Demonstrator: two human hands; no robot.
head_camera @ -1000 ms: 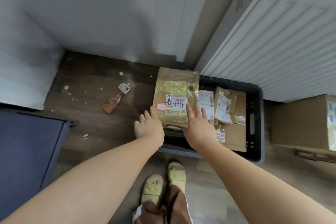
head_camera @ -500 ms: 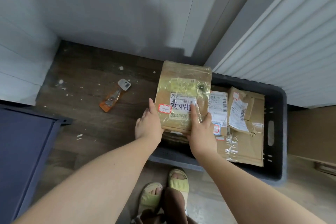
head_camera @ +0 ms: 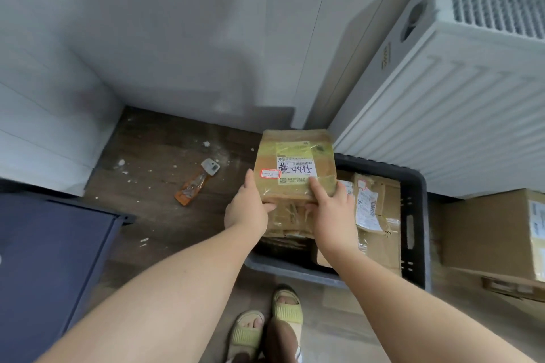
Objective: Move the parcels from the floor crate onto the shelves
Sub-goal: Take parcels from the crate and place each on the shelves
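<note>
A taped brown cardboard parcel (head_camera: 295, 165) with a white label and a small red-edged sticker is lifted above the left end of the dark grey floor crate (head_camera: 415, 215). My left hand (head_camera: 246, 209) grips its near left corner, thumb on top. My right hand (head_camera: 331, 203) grips its near right corner, thumb on the label. Inside the crate lie more brown parcels (head_camera: 374, 215), partly hidden by my arms. No shelves are in view.
A white radiator (head_camera: 442, 103) stands against the wall behind the crate. A large cardboard box (head_camera: 492, 233) sits right of the crate. A dark blue cabinet (head_camera: 50, 262) is at the left. An orange sachet (head_camera: 196, 184) and white crumbs litter the dark wood floor.
Both hands went from touching the parcel's near edge to gripping its corners, and the parcel has risen out of the crate. The camera has tilted up, showing more of the radiator.
</note>
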